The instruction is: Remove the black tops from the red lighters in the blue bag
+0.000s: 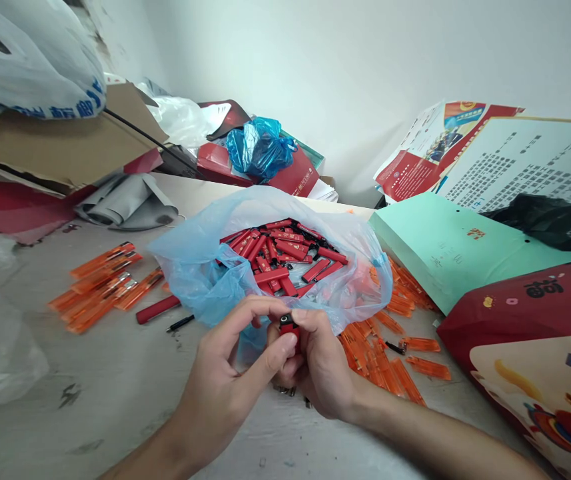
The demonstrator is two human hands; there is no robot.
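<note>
Both hands meet over the table's near middle, pinched on one small red lighter (288, 326) with a black top. My left hand (235, 373) curls its fingers over the lighter's top. My right hand (318, 367) grips it from the right side and below. Just beyond them lies an open blue plastic bag (200, 267) holding several red lighters (285, 257).
Orange transparent lighter shells lie in a pile at the left (100, 287) and scattered at the right (390, 347). A loose red lighter (158, 310) and a black part (180, 324) lie left of the bag. A green box (445, 253) and red carton (530, 313) stand right.
</note>
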